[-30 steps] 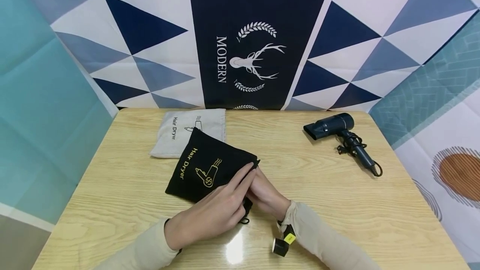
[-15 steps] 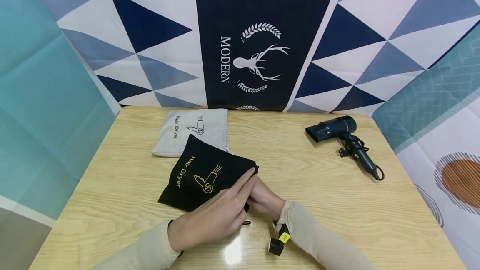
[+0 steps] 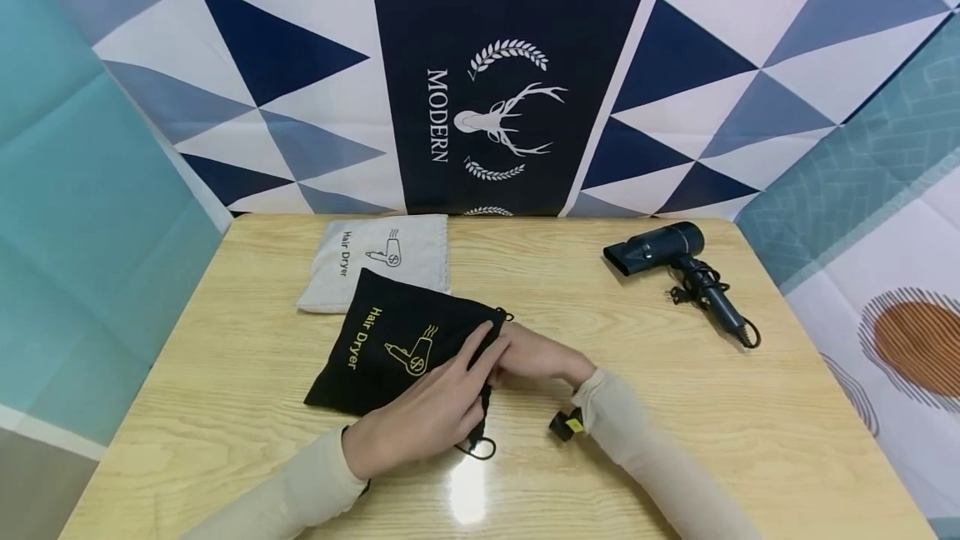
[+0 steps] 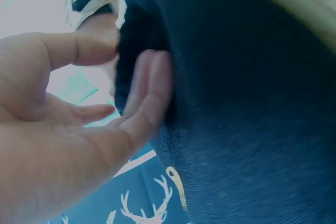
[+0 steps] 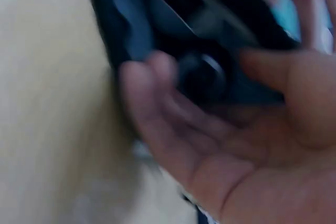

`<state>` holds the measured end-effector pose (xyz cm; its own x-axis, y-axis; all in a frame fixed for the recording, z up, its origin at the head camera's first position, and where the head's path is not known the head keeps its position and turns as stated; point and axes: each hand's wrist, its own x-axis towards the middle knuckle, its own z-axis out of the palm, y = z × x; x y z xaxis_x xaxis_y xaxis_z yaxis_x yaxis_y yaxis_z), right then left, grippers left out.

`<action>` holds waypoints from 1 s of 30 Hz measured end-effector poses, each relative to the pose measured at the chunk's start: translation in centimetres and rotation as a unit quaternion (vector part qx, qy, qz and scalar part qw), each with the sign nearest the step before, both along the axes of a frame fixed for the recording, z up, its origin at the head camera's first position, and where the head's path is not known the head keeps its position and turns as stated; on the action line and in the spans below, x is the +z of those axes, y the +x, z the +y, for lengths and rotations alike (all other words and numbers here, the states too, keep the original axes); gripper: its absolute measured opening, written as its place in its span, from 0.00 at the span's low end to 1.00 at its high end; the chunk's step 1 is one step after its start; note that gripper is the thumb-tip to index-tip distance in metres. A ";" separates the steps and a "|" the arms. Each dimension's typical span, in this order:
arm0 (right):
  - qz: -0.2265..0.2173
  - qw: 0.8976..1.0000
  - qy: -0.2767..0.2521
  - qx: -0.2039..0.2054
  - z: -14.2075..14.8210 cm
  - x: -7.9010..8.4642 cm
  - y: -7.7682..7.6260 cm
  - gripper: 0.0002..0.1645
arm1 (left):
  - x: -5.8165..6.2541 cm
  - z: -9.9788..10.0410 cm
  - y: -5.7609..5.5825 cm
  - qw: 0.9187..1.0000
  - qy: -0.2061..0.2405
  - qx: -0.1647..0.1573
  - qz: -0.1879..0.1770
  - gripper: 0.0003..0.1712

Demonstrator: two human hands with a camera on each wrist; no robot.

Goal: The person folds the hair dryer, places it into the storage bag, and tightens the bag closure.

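1. Roughly midway across the bench [image 3: 225, 390], a black bag [image 3: 408, 323] has its mouth facing right.
2. Left hand [image 3: 427, 415]: fingers nearly straight against that mouth, thumb apart, gripping nothing.
3. Right hand [image 3: 536, 355]: blurred, fingers and thumb parted at the mouth, ungripping.
4. Far left, a grey pouch [image 3: 345, 261]; far right, a hair dryer [image 3: 675, 250].

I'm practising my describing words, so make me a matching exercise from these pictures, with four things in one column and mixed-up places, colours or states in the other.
Things:
1. Black drawstring pouch
2. Light gray pouch
3. Hair dryer
4. Table

Descriptions:
A. Pale wood grain
B. Lettered in yellow
C. Lying toward the back right
D. Lettered in a dark colour

Pairs: 1-B, 2-D, 3-C, 4-A
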<state>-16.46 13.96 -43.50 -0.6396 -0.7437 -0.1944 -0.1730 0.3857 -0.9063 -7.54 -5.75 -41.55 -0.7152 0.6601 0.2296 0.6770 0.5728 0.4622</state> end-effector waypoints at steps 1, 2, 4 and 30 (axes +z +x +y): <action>-0.011 1.000 0.006 0.013 0.4 0.3 -0.4 0.16 | -0.2 0.1 -0.1 1.000 0.000 -0.003 -0.005 0.46; -0.019 1.000 0.014 0.019 0.9 0.6 -0.8 0.15 | -0.4 0.1 -0.1 1.000 -0.001 -0.007 -0.014 0.47; 0.017 0.999 0.043 0.022 1.8 1.1 -1.4 0.15 | -0.6 0.2 -0.1 1.000 -0.007 -0.013 -0.028 0.45; 0.125 0.989 0.075 -0.033 3.2 -2.0 -4.0 0.17 | -1.5 -0.5 1.9 0.986 -0.143 -0.049 -0.076 0.13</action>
